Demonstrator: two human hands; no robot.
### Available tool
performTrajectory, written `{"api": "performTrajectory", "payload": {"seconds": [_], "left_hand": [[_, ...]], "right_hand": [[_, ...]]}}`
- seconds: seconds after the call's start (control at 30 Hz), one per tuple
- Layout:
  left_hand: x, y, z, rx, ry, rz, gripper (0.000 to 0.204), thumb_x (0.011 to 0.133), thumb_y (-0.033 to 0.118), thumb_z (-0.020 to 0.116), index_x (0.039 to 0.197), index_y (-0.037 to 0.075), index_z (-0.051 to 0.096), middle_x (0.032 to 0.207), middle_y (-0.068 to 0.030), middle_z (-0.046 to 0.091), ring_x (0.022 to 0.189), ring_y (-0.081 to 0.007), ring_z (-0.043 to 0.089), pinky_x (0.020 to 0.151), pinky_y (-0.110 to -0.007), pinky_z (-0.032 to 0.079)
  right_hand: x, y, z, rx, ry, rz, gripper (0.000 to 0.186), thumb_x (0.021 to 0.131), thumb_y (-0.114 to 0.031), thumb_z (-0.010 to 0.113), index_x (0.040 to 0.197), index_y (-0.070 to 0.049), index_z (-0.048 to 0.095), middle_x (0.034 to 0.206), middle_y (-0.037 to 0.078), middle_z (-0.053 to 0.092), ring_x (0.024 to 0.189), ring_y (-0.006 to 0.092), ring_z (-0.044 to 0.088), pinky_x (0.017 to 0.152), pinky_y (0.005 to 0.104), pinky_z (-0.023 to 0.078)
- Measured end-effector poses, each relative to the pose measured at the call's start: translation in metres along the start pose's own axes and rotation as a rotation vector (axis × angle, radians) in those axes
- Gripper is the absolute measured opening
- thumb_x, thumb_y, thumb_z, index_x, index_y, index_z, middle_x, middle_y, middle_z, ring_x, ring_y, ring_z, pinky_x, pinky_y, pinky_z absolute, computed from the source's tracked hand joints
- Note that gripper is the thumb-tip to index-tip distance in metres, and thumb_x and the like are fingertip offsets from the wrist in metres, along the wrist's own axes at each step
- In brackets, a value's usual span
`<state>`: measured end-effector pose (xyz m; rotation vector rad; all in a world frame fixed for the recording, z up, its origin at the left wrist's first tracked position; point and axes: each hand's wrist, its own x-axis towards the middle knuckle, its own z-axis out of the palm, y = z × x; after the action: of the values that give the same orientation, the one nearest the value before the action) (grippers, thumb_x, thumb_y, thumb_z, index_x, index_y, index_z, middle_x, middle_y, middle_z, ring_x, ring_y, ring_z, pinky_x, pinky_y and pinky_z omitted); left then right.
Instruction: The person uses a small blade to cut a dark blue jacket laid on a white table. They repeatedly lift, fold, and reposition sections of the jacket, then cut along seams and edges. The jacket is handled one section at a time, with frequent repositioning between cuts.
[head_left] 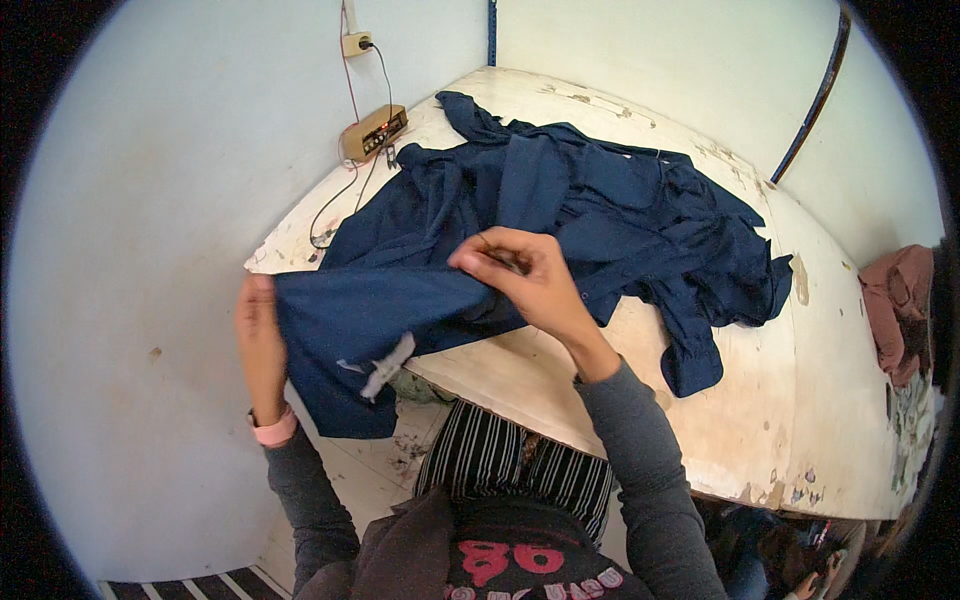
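Note:
A navy blue shirt (pixel 560 200) lies crumpled across the table, with one cuffed sleeve (pixel 690 365) toward the right. My left hand (pixel 260 315) grips an edge of it at the left, fingers closed on the cloth. Between both hands the cloth is stretched, and its lower part hangs past the table's front edge. My right hand (pixel 525 275) pinches the upper edge of this stretch. Something small and dark shows within its curled fingers, too unclear to name. A whitish, irregular patch (pixel 388 367) appears on the hanging cloth.
The pale, chipped table (pixel 760 430) meets walls at the left and back. A brown box-shaped device (pixel 375 133) with cords stands at the left edge, below a wall socket (pixel 357 44). Reddish-brown cloth (pixel 897 310) hangs at far right. Another person's hand (pixel 805 585) shows at lower right.

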<state>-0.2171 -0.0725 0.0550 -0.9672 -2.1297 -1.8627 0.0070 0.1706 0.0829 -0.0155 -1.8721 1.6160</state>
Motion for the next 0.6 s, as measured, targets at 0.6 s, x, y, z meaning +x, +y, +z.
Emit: {"api": "performTrajectory", "payload": {"seconds": [0.6], "left_hand": [[-0.112,0.06,0.152,-0.614,-0.823,-0.321,0.037,0.082,0.007,0.086,0.074,0.011,0.051,0.08,0.0037,0.064,0.075,-0.0008,0.052,0.065,-0.019,0.041]], "right_hand": [[-0.076,-0.032,-0.036,0.012,0.132,0.087,0.012,0.098,-0.014,0.065,0.099,-0.002,0.064,0.099,0.002,0.064,0.078,0.0081,0.056,0.072,0.0232,0.044]]}}
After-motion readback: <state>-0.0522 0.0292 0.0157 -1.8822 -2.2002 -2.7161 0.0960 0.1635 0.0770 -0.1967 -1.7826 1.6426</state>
